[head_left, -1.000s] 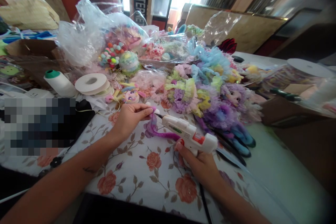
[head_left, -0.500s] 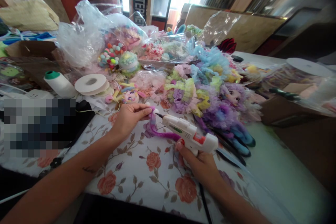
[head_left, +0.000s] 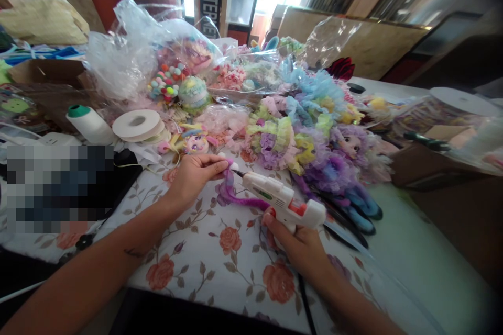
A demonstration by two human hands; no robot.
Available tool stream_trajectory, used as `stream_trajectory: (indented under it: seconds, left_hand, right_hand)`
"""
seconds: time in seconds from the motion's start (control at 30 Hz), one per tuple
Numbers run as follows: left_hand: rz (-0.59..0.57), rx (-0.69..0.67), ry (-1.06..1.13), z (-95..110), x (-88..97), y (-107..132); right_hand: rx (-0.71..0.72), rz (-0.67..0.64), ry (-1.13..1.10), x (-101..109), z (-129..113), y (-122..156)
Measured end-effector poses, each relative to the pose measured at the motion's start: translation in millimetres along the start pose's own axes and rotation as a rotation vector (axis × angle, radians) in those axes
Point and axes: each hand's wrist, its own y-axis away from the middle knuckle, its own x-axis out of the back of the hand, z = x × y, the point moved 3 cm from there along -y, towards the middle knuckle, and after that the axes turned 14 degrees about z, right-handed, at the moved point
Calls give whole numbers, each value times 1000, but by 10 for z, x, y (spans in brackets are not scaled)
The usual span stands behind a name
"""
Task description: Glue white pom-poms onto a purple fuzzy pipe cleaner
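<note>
My left hand [head_left: 200, 171] pinches one end of a fuzzy purple strip [head_left: 243, 200], with a small white piece [head_left: 234, 166] showing at the fingertips. The strip hangs in a curve and runs toward my right hand [head_left: 294, 241]. That hand is closed around the handle of a white glue gun [head_left: 281, 196], its dark nozzle pointing left, right beside the pinched end. Whether the nozzle touches the strip or the white piece, I cannot tell. The strip's other end passes behind or under my right fingers and is hidden.
A flowered tablecloth [head_left: 204, 267] covers the table. Behind my hands lie a doll face [head_left: 196, 142], ruffled ribbons [head_left: 271, 138] and a purple-haired doll [head_left: 349, 144]. A ribbon spool [head_left: 137, 124] and thread cone [head_left: 88, 124] stand left; a cardboard box [head_left: 451, 193] stands right.
</note>
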Motion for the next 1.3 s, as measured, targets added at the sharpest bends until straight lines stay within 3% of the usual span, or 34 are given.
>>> stream_trajectory:
  seconds: [0.37, 0.6, 1.3]
  left_hand:
    - [-2, 38, 42, -48, 14, -49]
    - [-21, -27, -13, -24, 7, -23]
    - [-27, -244, -190, 54, 18, 18]
  right_hand:
    - [16, 25, -18, -13, -25, 17]
    - [-56, 14, -91, -24, -4, 13]
    - [-37, 30, -121, -16, -19, 3]
